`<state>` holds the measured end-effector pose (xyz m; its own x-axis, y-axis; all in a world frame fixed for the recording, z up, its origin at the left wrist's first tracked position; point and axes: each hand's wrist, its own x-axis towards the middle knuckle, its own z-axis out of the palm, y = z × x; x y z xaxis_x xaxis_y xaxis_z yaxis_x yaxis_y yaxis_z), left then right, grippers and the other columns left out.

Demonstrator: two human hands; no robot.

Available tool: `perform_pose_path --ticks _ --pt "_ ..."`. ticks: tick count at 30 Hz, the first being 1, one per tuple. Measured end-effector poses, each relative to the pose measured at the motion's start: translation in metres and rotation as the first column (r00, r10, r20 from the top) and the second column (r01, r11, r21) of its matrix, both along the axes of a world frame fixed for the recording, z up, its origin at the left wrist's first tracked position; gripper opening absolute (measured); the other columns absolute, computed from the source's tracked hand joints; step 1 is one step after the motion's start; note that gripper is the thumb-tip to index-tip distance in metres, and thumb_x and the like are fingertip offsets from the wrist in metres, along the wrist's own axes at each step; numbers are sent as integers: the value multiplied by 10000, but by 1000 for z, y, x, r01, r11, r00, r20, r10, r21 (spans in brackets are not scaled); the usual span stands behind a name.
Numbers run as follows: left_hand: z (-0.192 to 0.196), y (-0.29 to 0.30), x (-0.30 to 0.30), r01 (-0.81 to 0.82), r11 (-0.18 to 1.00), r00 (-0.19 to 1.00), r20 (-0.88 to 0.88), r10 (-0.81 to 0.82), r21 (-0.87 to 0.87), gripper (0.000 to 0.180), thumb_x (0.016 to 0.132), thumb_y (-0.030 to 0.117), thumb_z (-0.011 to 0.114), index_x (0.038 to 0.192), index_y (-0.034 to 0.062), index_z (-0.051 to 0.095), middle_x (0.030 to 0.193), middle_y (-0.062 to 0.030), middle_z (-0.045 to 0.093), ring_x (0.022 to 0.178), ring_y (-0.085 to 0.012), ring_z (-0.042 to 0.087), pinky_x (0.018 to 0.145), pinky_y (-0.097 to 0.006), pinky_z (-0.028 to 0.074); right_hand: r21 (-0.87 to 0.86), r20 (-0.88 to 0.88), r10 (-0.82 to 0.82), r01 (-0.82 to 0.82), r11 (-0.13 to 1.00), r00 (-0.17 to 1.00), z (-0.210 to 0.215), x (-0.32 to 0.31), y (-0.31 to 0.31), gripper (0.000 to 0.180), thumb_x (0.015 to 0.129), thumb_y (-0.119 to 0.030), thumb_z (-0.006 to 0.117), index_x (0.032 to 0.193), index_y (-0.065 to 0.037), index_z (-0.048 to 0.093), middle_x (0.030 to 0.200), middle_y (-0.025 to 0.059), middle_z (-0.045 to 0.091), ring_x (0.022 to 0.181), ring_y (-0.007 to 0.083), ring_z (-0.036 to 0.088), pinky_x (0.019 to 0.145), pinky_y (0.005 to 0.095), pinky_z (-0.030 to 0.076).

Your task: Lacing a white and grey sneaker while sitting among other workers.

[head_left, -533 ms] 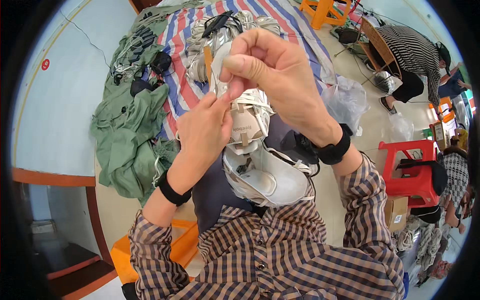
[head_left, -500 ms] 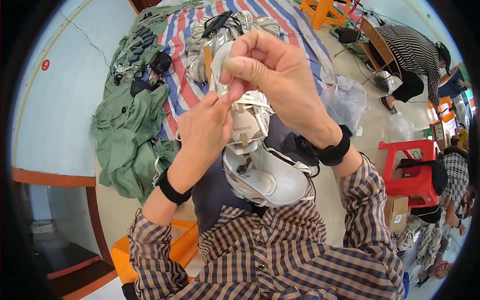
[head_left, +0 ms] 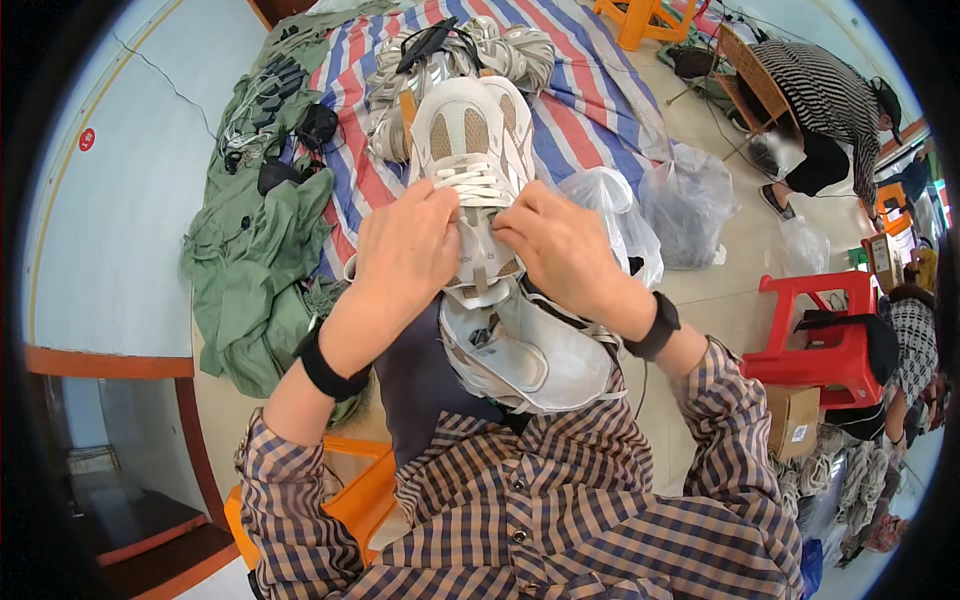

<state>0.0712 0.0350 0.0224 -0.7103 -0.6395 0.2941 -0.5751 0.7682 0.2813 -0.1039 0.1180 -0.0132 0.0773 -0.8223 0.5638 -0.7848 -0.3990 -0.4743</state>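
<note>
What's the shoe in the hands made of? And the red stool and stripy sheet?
The shoe looks like smooth, matte white leather or imitation leather, with tan mesh up front, where a netted texture shows. The red stool is probably hard, smooth plastic: it's one even colour with rounded edges. The stripy sheet may be dull woven plastic or cloth; it creases thinly.

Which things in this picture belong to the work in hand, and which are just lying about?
Apparently in use:
left hand, at the shoe's side
right hand, at its other side
beige-white shoe
white laces

Apparently just lying about:
green cloth
clear plastic bag
red stool
cardboard box
</note>
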Motion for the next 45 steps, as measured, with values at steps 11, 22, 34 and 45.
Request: perform_pose_path --ticks 11,22,34,45 --pt "-12 7 -4 -15 998 964 -263 31 62 125 776 63 650 860 41 560 802 -98 574 713 -282 590 631 -365 454 43 -99 -107 111 993 989 -8 18 3 194 764 -52 596 953 -30 565 856 126 500 764 298 588 595 389 473" --pt "-20 -1 1 2 1000 963 -269 -8 -23 142 754 42 655 864 63 568 802 -88 537 704 -283 578 617 -352 460 89 -33 -94 97 991 995 -5 15 3 153 827 -76 590 972 -29 585 854 130 515 749 314 603 607 408 475" --pt "-26 5 -6 -26 973 970 -241 -30 -227 161 687 -2 672 796 60 571 798 -82 529 792 -279 554 666 -369 448 49 -60 -16 19 999 998 -2 4 -12 82 802 -83 619 844 -26 577 865 117 523 717 309 606 596 407 476" --pt "-27 7 7 33 975 927 -357 -111 -218 195 694 -7 681 845 55 575 778 -92 544 758 -280 565 668 -362 451 51 91 -59 54 997 994 5 -10 1 93 826 -132 647 863 -50 625 824 95 558 691 308 602 587 403 468"
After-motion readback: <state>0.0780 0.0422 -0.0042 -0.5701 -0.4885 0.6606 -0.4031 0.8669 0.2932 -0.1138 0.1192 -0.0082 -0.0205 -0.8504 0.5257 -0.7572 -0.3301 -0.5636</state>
